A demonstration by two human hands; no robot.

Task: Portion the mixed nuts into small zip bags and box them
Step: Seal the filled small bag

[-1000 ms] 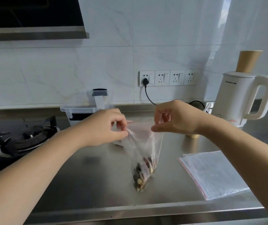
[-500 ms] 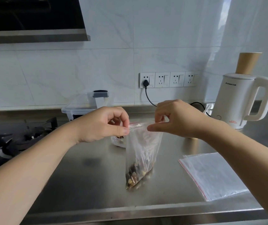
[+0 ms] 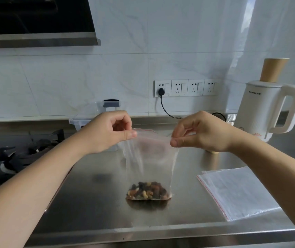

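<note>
Left hand [image 3: 107,133] and right hand [image 3: 196,133] each pinch a top corner of the zip bag [image 3: 150,161]; mixed nuts [image 3: 147,191] rest near the counter's [image 3: 89,203] front edge. Risk: uneven press leaves seal gapped, nuts spill.

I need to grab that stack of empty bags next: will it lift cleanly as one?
Probably not. The stack of empty zip bags is thin clear film lying flat, so it likely droops. Its edges look fanned, so sheets may slide apart. It probably weighs little.
</note>
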